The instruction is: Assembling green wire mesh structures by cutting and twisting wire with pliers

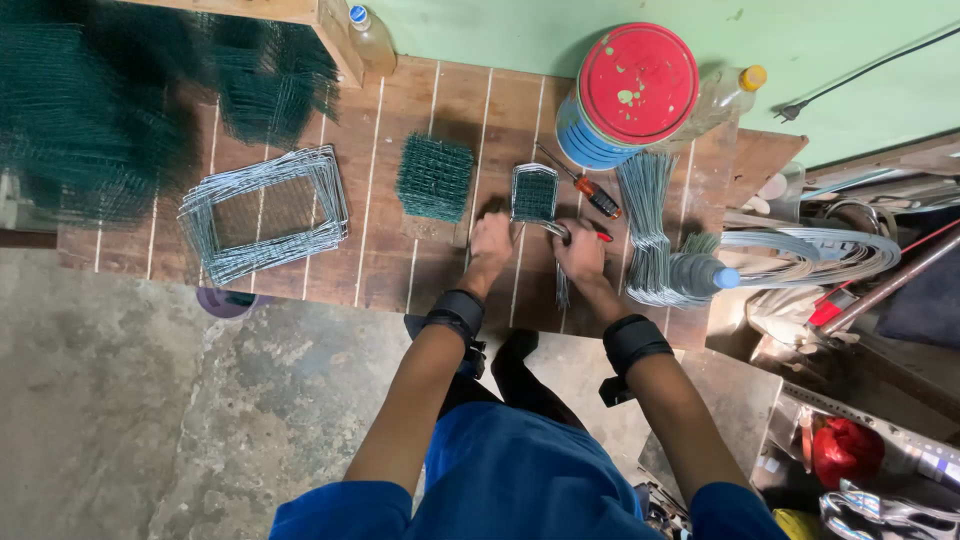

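I am standing at the wooden workbench (380,250), looking down at a small mesh panel (534,193) lying a little right of the bench's middle, about halfway between its far edge and its near edge. The panel is a small upright rectangle: a rounded frame of bare grey wire running around a patch of dark green mesh. My left hand (490,243) is resting just at the panel's near left corner, fingers curled down onto the boards; I cannot tell whether they are pinching the frame. My right hand (580,250) is closing around the red-handled pliers (572,233), whose metal nose is reaching toward the panel's near right corner.

Just beyond the panel, an orange-handled screwdriver (590,190) is lying slantwise. To the left, a stack of green mesh squares (435,178) is sitting near the far edge, and farther left a pile of bent wire frames (265,210) is spreading toward the left end. A bundle of cut grey wires (648,225) is lying to the right of my right hand, with a blue-capped plastic bottle (700,274) on its side near the right edge. A red-lidded paint can (628,95) is standing at the far right corner.
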